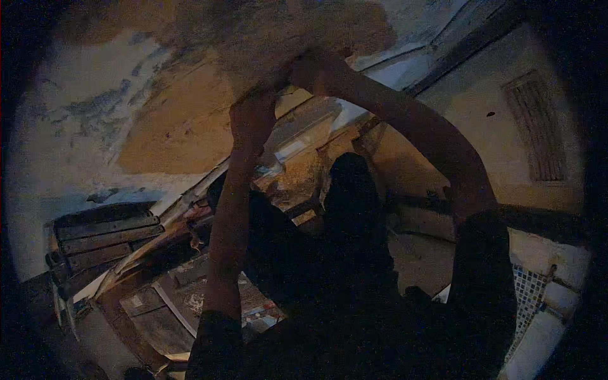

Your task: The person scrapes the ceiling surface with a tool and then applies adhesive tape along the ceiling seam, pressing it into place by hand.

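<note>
Both my bare arms reach up and forward, the hands near the top centre of a very dark picture. My left hand [254, 116] is bent at the wrist, its fingers lost in shadow. My right hand [313, 73] comes in from the right and sits slightly higher, close to the left one. Behind and above them is a blurred brown patch [285, 28]; whether it is a held thing or part of the surface beyond cannot be told. Darkness hides the fingertips and anything between them. Below, my dark-clothed body [351, 266] fills the lower middle.
A seat with wooden slats [107, 235] stands at the left, by a patchy pale and orange surface [161, 128]. A long diagonal edge [166, 228] runs past my left forearm. At the right are a slatted panel [536, 128] and a checkered strip [527, 289].
</note>
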### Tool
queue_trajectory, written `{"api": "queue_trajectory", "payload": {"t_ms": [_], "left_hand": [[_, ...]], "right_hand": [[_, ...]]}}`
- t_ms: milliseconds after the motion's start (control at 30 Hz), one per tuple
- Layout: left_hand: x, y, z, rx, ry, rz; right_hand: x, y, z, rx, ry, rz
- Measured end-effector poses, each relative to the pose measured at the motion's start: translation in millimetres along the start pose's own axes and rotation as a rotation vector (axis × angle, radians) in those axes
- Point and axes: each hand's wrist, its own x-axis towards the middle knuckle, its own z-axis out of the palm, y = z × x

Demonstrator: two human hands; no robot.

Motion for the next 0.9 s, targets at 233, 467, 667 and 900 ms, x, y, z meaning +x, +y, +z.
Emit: {"api": "queue_trajectory", "payload": {"t_ms": [233, 467, 667, 900], "left_hand": [[1, 6, 0, 0.046, 0.117, 0.157], [4, 5, -9, 0.022, 0.069, 0.124], [7, 5, 0, 0.003, 0.112, 0.155], [11, 15, -4, 0.067, -0.132, 0.105]], "right_hand": [[-5, 10, 46, 0.139, 0.177, -0.019], [-15, 4, 21, 0.403, 0.175, 0.093], [-2, 10, 29, 0.103, -0.009, 0.054], [0, 28, 79, 0.38, -0.103, 0.109]]}}
